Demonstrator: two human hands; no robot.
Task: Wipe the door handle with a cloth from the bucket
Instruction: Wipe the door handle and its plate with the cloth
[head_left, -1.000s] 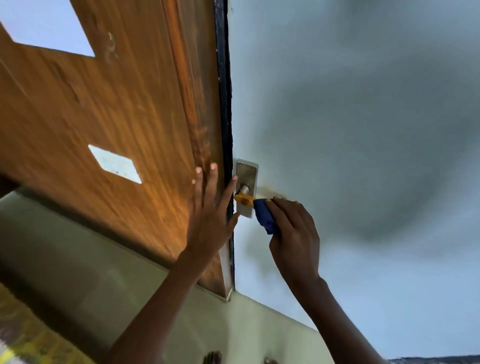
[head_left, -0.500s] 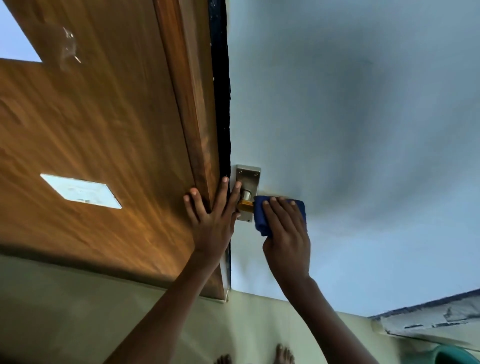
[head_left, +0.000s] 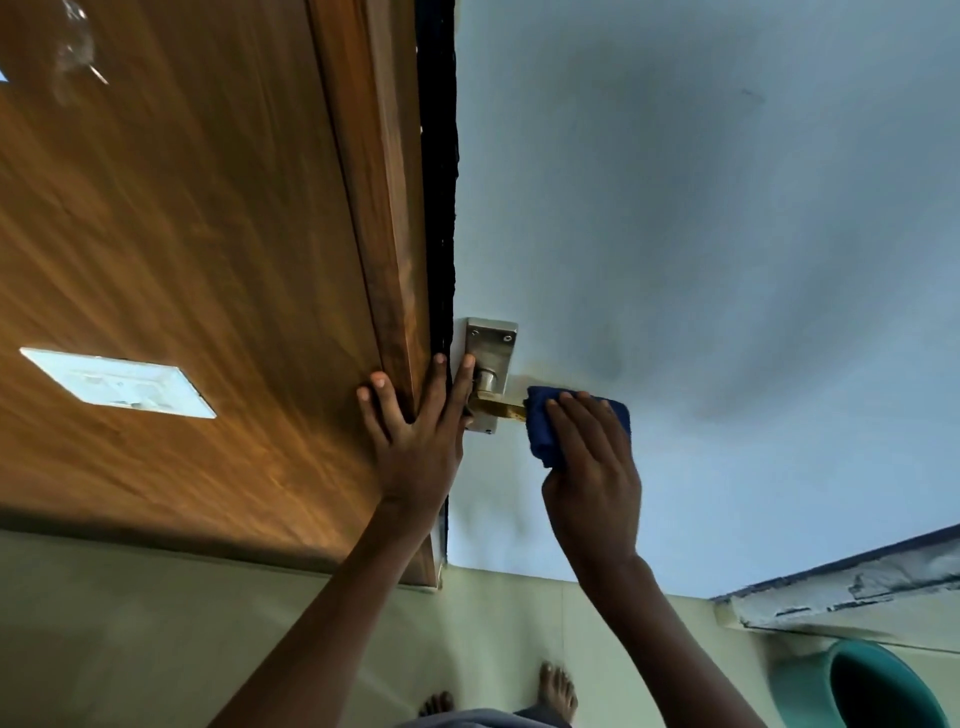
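Note:
A brass door handle (head_left: 497, 408) juts from a steel plate (head_left: 491, 343) on the pale blue door (head_left: 675, 208). My right hand (head_left: 592, 467) grips a dark blue cloth (head_left: 543, 426) wrapped over the outer end of the handle, hiding that end. My left hand (head_left: 415, 431) lies flat with fingers spread across the door's edge and the brown wooden frame (head_left: 208, 234), its fingertips touching the plate. The green bucket (head_left: 862, 686) stands on the floor at the lower right, partly cut off.
A white switch plate (head_left: 119, 382) sits on the wooden panel at the left. A chipped blue-grey ledge (head_left: 841, 587) runs along the lower right. My bare feet (head_left: 556, 691) stand on the pale green floor (head_left: 156, 623).
The view has tilted downward, bringing the bucket and feet into sight. My right hand with the cloth slid slightly outward along the handle, exposing more brass. My left hand stays on the door edge.

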